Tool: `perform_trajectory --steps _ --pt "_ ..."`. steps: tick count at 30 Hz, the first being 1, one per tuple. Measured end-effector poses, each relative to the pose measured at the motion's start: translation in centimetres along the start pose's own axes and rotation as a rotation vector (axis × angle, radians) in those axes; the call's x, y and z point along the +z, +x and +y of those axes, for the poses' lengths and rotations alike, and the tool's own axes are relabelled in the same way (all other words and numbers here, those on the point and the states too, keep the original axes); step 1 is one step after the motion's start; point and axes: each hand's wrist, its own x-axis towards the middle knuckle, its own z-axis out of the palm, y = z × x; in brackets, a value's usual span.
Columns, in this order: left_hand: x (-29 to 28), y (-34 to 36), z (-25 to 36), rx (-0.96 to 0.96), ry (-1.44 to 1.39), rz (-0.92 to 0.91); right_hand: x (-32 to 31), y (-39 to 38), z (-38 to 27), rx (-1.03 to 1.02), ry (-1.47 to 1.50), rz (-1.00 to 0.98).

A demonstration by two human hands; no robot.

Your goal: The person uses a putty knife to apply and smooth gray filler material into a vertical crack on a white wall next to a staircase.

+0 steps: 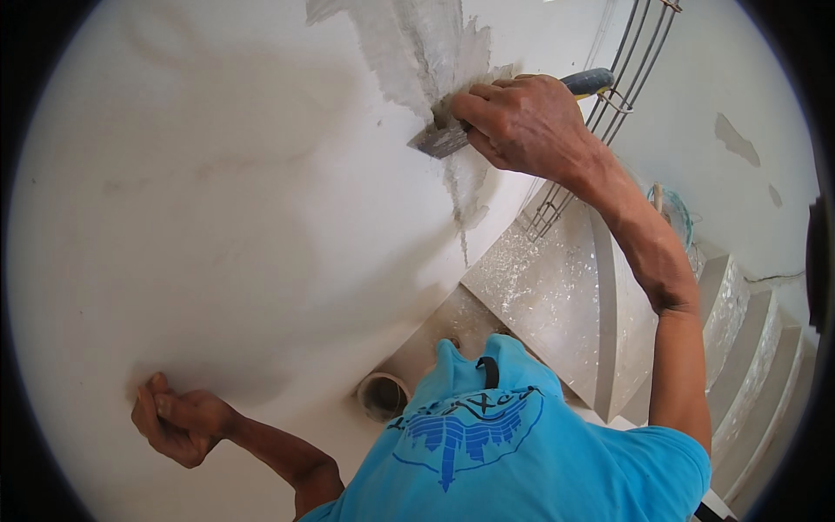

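My right grip [531, 126] is closed around a scraper [442, 139], its blade against the grey patch [422, 48] on the white wall [217, 217]. My left grip [183, 424] is curled in close to the wall; I can't tell whether it touches. Below my right arm run dusty steps [552, 304], and a round container [381, 375] stands beside my blue shirt [565, 461].

The wall [217, 244] is white with a grey patch [430, 52], the scraper handle [591, 83] black and yellow, the shirt [574, 452] blue-printed turquoise.
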Motion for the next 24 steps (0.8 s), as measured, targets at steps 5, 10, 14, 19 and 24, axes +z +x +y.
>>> perform_trajectory --steps 5,10,14,19,24 --pt "-0.1 0.3 0.4 -0.002 -0.012 -0.006 -1.6 -0.2 0.4 0.095 0.023 -0.082" --pt "0.3 0.4 0.7 -0.010 -0.004 0.009 -0.6 0.1 0.2 0.029 0.012 0.019" --pt "0.0 0.2 0.6 -0.025 0.009 -0.007 -0.5 -0.6 0.4 0.066 0.019 -0.058" --pt "0.0 0.3 0.7 -0.001 0.018 -0.004 -0.7 -0.3 0.5 0.081 0.048 0.020" --pt "-0.2 0.3 0.5 -0.009 0.008 -0.005 -0.3 -0.7 0.5 0.071 0.032 -0.058"
